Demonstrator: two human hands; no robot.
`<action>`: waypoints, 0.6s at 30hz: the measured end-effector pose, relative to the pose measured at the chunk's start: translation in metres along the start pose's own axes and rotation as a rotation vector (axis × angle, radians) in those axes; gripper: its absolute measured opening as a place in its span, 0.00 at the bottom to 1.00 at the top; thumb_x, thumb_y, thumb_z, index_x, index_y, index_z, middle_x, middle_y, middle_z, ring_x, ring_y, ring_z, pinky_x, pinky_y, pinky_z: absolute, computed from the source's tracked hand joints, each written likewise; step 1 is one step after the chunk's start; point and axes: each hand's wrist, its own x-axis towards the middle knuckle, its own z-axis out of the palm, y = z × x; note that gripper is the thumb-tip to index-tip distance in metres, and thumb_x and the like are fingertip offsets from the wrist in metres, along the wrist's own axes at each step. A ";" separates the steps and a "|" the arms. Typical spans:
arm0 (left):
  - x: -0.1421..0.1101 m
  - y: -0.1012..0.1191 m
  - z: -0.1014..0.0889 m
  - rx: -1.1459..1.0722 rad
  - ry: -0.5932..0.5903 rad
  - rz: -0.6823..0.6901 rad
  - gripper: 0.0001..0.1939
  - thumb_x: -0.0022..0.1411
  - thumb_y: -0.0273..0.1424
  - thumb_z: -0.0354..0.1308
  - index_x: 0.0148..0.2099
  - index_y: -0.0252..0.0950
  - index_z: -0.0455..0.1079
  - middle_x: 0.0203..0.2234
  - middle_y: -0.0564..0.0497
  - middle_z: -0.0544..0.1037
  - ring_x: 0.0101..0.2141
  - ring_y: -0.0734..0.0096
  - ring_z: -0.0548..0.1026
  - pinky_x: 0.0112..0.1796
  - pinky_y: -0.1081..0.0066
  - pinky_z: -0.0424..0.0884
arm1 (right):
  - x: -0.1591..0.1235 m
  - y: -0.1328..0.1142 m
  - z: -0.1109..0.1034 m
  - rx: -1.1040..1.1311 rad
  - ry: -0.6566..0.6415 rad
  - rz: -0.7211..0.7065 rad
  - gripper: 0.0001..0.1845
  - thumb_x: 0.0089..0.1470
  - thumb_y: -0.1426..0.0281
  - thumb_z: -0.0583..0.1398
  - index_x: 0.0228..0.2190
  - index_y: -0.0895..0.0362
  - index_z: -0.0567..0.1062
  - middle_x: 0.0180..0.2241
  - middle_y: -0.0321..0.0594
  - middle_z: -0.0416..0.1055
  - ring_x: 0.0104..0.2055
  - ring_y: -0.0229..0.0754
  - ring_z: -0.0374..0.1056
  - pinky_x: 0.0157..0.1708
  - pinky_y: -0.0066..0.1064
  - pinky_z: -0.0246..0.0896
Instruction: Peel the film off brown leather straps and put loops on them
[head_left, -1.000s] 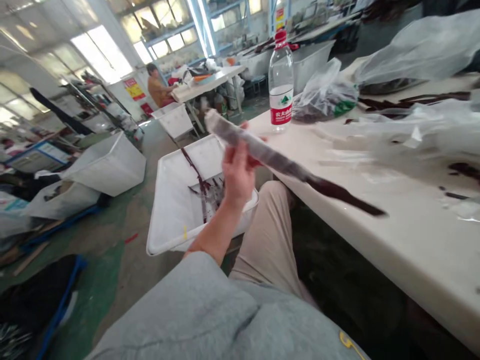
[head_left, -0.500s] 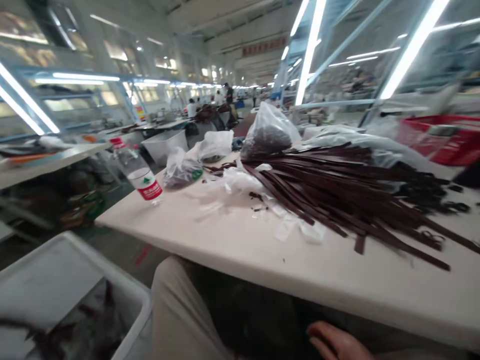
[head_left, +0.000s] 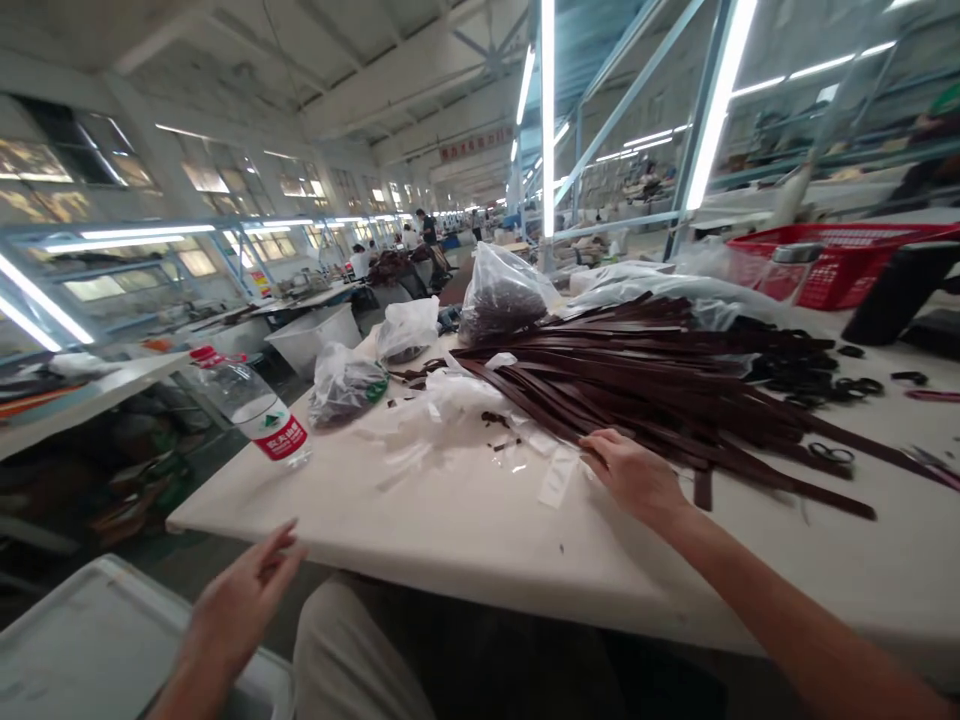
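The right hand (head_left: 634, 470) is resting at the near edge of a fanned pile of dark brown strips (head_left: 622, 385), which is lying across the surface (head_left: 480, 560). Its fingers are curling together around the strip ends; whether this grip is holding a strip or only touching one is not showing clearly. The left hand (head_left: 244, 590) is hovering just off the surface edge, above the white bin (head_left: 112, 572); its fingers are parting loosely and nothing is sitting between them.

Handling notes, by judgement:

1. The strips are overlapping closely at this end, so sound technique is calling for a pinch between thumb and forefinger on one free end only.
2. A low, lengthwise pull is likely favouring clean separation; an upward pull is risking dragging neighbouring strips along.
3. A white paper slip (head_left: 559, 476) is lying just beside the fingertips, and crumpled film (head_left: 457, 400) is spreading near the pile. Careful placement is keeping both out of the pinch.
4. The left hand, being unloaded, is offering a second contact for steadying the pile.
5. Small dark rings (head_left: 795, 365) are lying near the far right of the strips, and a wide sweep is risking scattering them.

The bottle (head_left: 266, 415) is standing well apart from the right hand.
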 end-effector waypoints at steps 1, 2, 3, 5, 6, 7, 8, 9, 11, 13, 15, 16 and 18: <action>0.000 0.012 0.014 -0.076 -0.027 0.084 0.20 0.54 0.43 0.60 0.49 0.45 0.76 0.38 0.55 0.84 0.38 0.59 0.82 0.40 0.67 0.75 | 0.013 0.001 0.005 -0.028 -0.005 0.028 0.14 0.64 0.67 0.54 0.44 0.58 0.77 0.46 0.49 0.75 0.45 0.48 0.73 0.43 0.35 0.64; -0.001 0.025 0.028 -0.132 -0.068 0.152 0.22 0.55 0.43 0.60 0.51 0.43 0.76 0.40 0.52 0.84 0.38 0.59 0.82 0.41 0.67 0.75 | 0.024 0.002 0.009 -0.044 -0.009 0.048 0.12 0.62 0.68 0.56 0.40 0.59 0.78 0.43 0.51 0.76 0.44 0.49 0.73 0.42 0.35 0.64; -0.004 0.039 0.041 -0.187 -0.107 0.206 0.23 0.56 0.44 0.59 0.52 0.42 0.76 0.41 0.50 0.83 0.38 0.60 0.81 0.40 0.67 0.75 | 0.032 0.003 0.014 -0.059 -0.017 0.063 0.10 0.60 0.69 0.58 0.36 0.60 0.78 0.40 0.52 0.77 0.42 0.50 0.74 0.41 0.36 0.63; -0.013 0.064 0.068 -0.285 -0.192 0.284 0.22 0.58 0.43 0.59 0.52 0.41 0.76 0.41 0.49 0.83 0.38 0.61 0.81 0.40 0.66 0.76 | 0.041 0.005 0.021 -0.069 -0.029 0.089 0.08 0.58 0.70 0.60 0.30 0.60 0.78 0.37 0.52 0.77 0.41 0.51 0.73 0.40 0.36 0.62; -0.018 0.076 0.079 -0.330 -0.236 0.311 0.21 0.59 0.43 0.59 0.52 0.41 0.76 0.41 0.48 0.83 0.37 0.61 0.81 0.40 0.66 0.76 | 0.042 0.006 0.024 -0.062 -0.029 0.101 0.08 0.58 0.70 0.61 0.29 0.60 0.77 0.36 0.52 0.76 0.41 0.51 0.73 0.40 0.35 0.62; -0.022 0.086 0.090 -0.373 -0.278 0.333 0.20 0.60 0.42 0.59 0.52 0.41 0.76 0.41 0.48 0.83 0.37 0.62 0.80 0.41 0.66 0.76 | 0.043 0.007 0.025 -0.047 -0.025 0.114 0.08 0.58 0.70 0.61 0.29 0.60 0.77 0.37 0.52 0.77 0.40 0.50 0.73 0.39 0.35 0.61; -0.026 0.095 0.100 -0.415 -0.317 0.352 0.19 0.60 0.41 0.59 0.52 0.41 0.76 0.41 0.47 0.83 0.36 0.62 0.80 0.42 0.65 0.75 | 0.043 0.009 0.025 -0.026 -0.015 0.131 0.07 0.58 0.71 0.60 0.30 0.60 0.77 0.37 0.53 0.77 0.40 0.50 0.73 0.38 0.36 0.61; -0.030 0.104 0.110 -0.459 -0.355 0.367 0.19 0.61 0.40 0.59 0.52 0.41 0.77 0.41 0.47 0.82 0.36 0.63 0.79 0.42 0.65 0.75 | 0.042 0.011 0.024 0.004 -0.001 0.151 0.07 0.58 0.71 0.59 0.31 0.59 0.77 0.38 0.53 0.77 0.40 0.51 0.73 0.38 0.36 0.61; -0.037 0.121 0.127 -0.558 -0.438 0.380 0.18 0.61 0.39 0.60 0.51 0.40 0.77 0.41 0.46 0.82 0.36 0.64 0.79 0.42 0.65 0.74 | 0.039 0.013 0.020 0.093 0.020 0.190 0.10 0.59 0.70 0.56 0.33 0.58 0.76 0.38 0.52 0.77 0.39 0.50 0.74 0.36 0.36 0.63; -0.044 0.139 0.143 -0.700 -0.553 0.351 0.19 0.60 0.39 0.62 0.52 0.38 0.76 0.42 0.43 0.82 0.37 0.64 0.78 0.41 0.66 0.73 | 0.033 0.011 0.012 0.227 0.012 0.209 0.14 0.62 0.66 0.52 0.33 0.58 0.75 0.35 0.48 0.78 0.35 0.47 0.75 0.33 0.35 0.65; -0.049 0.161 0.160 -0.906 -0.691 0.258 0.25 0.58 0.40 0.65 0.55 0.36 0.73 0.45 0.41 0.80 0.40 0.62 0.78 0.40 0.67 0.73 | 0.021 0.002 0.003 0.372 -0.019 0.196 0.20 0.65 0.61 0.47 0.34 0.57 0.74 0.32 0.44 0.79 0.30 0.43 0.75 0.30 0.32 0.67; -0.050 0.174 0.168 -1.032 -0.762 0.181 0.28 0.56 0.41 0.66 0.57 0.35 0.71 0.48 0.39 0.79 0.42 0.61 0.78 0.40 0.67 0.73 | 0.012 -0.004 -0.002 0.449 -0.036 0.183 0.22 0.66 0.59 0.46 0.34 0.57 0.74 0.31 0.43 0.79 0.29 0.42 0.75 0.28 0.30 0.68; -0.049 0.201 0.182 -1.295 -0.886 -0.010 0.31 0.56 0.43 0.67 0.58 0.36 0.69 0.50 0.38 0.77 0.45 0.60 0.78 0.39 0.68 0.73 | -0.013 -0.018 -0.012 0.622 -0.052 0.167 0.24 0.65 0.53 0.46 0.33 0.56 0.73 0.30 0.42 0.79 0.28 0.41 0.75 0.27 0.29 0.71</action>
